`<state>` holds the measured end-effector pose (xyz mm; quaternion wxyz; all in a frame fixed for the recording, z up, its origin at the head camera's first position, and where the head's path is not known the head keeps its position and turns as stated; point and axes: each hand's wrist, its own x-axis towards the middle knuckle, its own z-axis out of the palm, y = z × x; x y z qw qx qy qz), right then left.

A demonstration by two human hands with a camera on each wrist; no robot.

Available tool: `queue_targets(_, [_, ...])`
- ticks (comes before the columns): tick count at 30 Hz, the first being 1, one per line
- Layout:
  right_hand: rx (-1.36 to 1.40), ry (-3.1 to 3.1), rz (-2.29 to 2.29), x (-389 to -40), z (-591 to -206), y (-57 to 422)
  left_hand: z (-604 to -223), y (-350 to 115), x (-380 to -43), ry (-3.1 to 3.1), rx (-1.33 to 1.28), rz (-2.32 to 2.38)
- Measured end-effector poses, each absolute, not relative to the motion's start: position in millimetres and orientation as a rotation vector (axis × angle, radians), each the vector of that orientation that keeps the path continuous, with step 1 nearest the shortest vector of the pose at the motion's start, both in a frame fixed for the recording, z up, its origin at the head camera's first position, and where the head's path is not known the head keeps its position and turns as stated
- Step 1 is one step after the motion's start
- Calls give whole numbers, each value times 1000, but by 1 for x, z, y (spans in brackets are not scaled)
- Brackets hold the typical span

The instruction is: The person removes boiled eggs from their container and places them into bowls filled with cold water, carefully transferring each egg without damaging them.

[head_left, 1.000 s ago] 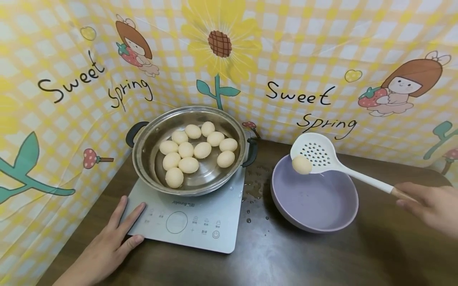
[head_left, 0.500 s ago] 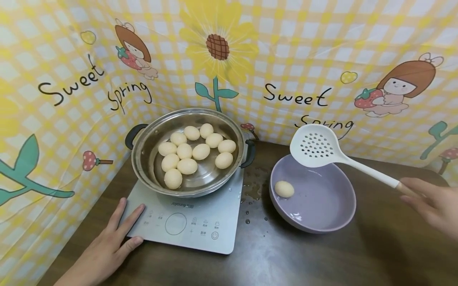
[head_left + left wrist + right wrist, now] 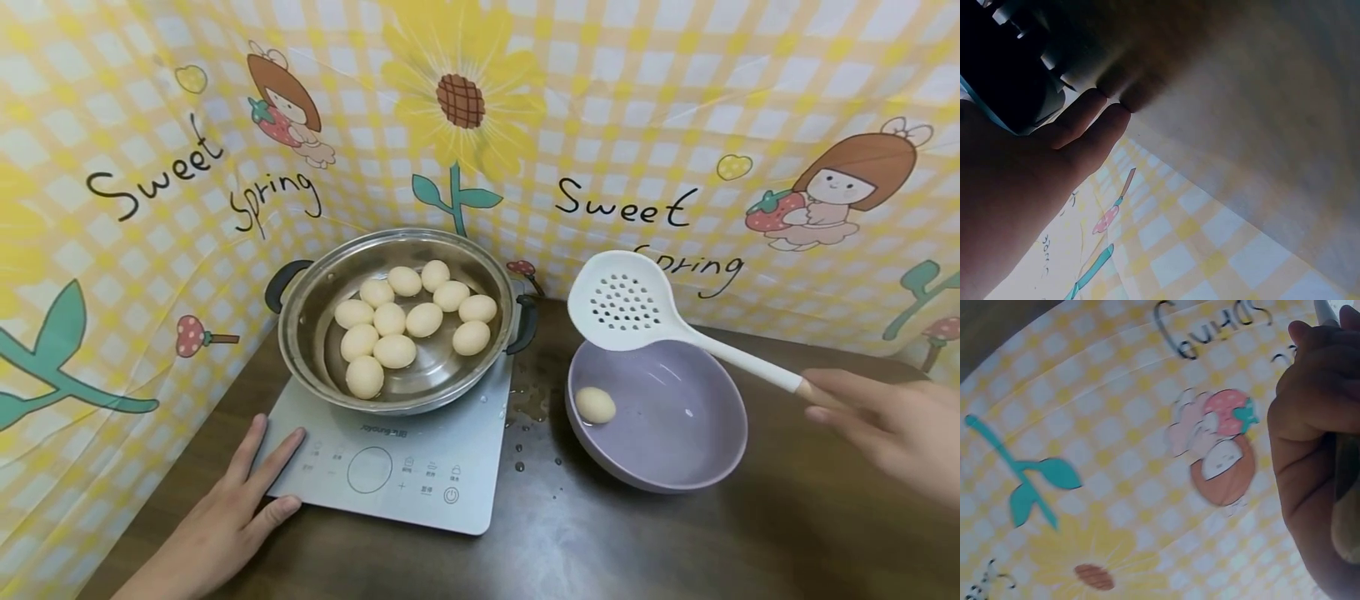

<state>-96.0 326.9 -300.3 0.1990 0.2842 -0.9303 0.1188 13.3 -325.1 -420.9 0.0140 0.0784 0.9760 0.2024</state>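
The right hand (image 3: 892, 425) has its fingers curled around the wooden grip of a white skimmer (image 3: 622, 300); the right wrist view shows the same grasp, with the rounded end of the grip below the palm. The skimmer's perforated head is tilted and overlaps the far left rim of a purple bowl (image 3: 675, 433) in the head view. One pale egg (image 3: 596, 406) lies inside that bowl, against the left wall.

The left hand (image 3: 225, 508) grasps nothing: its fingers are straight and spread, resting along the left edge of a white induction cooktop (image 3: 405, 467), with the thumb by the cooktop's near left corner.

A two-handled stainless steel pot (image 3: 438, 368) stands on the far part of the cooktop, holding twelve pale eggs (image 3: 389, 319), most of them bunched toward its left and far sides.

The cooktop sits toward the far left corner of a dark brown table (image 3: 585, 542); the bowl is near the table's far edge, right of the pot. Water drops (image 3: 532, 404) dot the surface between them. Yellow-checked fabric (image 3: 622, 108) printed with flowers and "Sweet Spring" hangs along the far and left edges.
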Motion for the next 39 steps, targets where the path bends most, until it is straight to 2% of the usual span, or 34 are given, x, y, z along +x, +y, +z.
queue_targets(11, [1073,-2468,288,-122,-276,269,-421,-325,12,3032,252,653])
queue_targets(22, [1059,-2271,198,-141,-290,202,-421,-326,13,3034,245,645])
queue_targets(31, [1005,-2109,38,-146,-293,187,-420,-325,14,3037,255,667])
queue_targets(39, [1067,-2135,-10,-141,-289,181,-421,-325,13,3040,246,655])
